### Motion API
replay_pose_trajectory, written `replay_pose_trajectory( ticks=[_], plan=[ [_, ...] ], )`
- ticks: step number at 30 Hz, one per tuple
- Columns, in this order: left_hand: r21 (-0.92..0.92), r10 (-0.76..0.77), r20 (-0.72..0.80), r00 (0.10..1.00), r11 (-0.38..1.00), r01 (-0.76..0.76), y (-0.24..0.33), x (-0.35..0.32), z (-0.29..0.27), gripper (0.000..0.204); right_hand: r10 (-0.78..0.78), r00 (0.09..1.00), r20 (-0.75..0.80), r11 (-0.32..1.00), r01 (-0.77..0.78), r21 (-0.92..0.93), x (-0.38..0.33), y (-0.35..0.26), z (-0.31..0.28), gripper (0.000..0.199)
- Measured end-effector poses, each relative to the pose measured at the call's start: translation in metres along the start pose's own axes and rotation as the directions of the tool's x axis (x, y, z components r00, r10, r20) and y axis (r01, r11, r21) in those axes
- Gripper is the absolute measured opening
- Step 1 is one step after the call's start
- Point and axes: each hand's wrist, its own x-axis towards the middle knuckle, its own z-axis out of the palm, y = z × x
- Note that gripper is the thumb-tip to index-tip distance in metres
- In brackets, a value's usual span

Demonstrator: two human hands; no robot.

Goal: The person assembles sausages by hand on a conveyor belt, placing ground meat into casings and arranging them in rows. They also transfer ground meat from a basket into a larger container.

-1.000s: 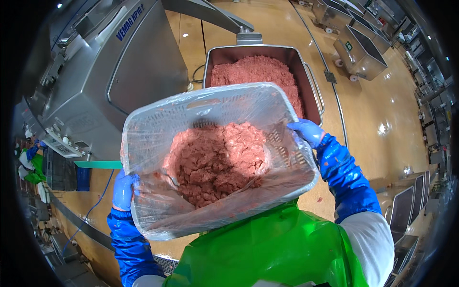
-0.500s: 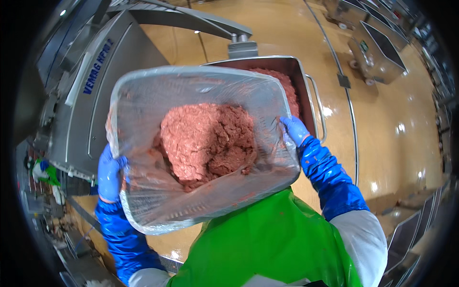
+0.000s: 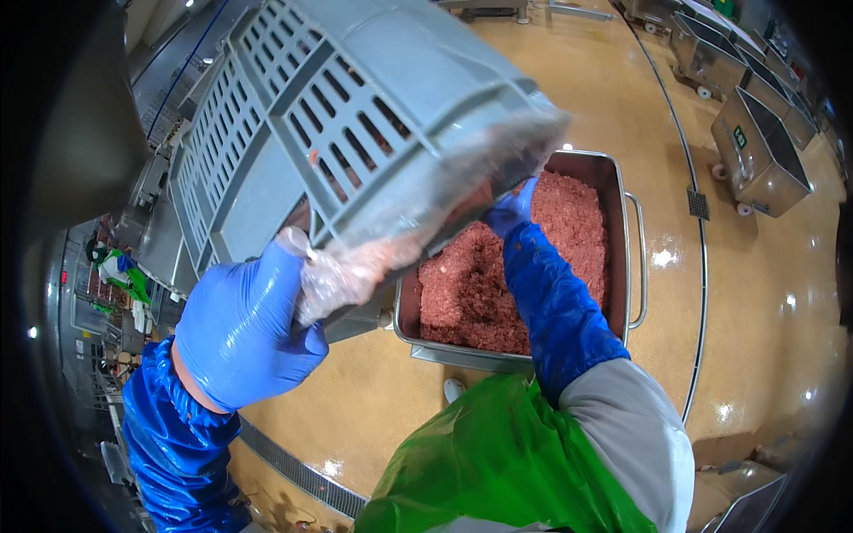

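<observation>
Tipping a grey slotted plastic crate bottom-up over a rectangular stainless steel tub of pink minced meat, crate held high, its underside facing the camera. Left hand in a blue glove is closed on the crate's near lower rim, fingers curled tight over the rim and a bunched edge of the clear plastic liner bag hanging out of it. Right hand, also blue-gloved, is mostly hidden behind the crate's lowered edge; it touches that edge, but how far it is closed cannot be told. Blue sleeves on both forearms, green plastic apron below.

Crate's lowered edge sits above the tub's left half, close over the meat surface. Tub stands on the tan floor, bar handle on its right side, front rim toward the person; meat fills it nearly to the rim. Open floor to the right of the tub and in front of it, wide room there. Floor drain grate runs along the near left. A thin channel line curves down the floor right of the tub. Wheeled steel bins parked well apart at the far right. Grey steel machine tight against the left, behind the crate, little room that side.
</observation>
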Motion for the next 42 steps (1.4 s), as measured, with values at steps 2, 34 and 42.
replay_pose_trajectory(
  ticks=[2, 34, 42],
  plan=[
    [0.017, 0.152, -0.044, 0.987, 0.988, -0.151, -0.005, 0.012, 0.012, 0.073, -0.228, 0.974, 0.021, 0.948, 0.226, -0.222, 0.034, -0.038, -0.042, 0.095],
    [-0.851, -0.736, -0.298, 0.608, 0.493, 0.18, -0.145, 0.036, 0.105, 0.031, 0.072, 0.991, 0.116, -0.737, 0.131, -0.663, -0.138, 0.026, -0.098, 0.088],
    [-0.701, -0.73, -0.487, 0.479, 0.654, 0.285, -0.157, -0.03, 0.113, 0.038, 0.334, 0.931, 0.151, -0.255, 0.243, -0.936, -0.118, -0.03, 0.007, 0.037]
  ],
)
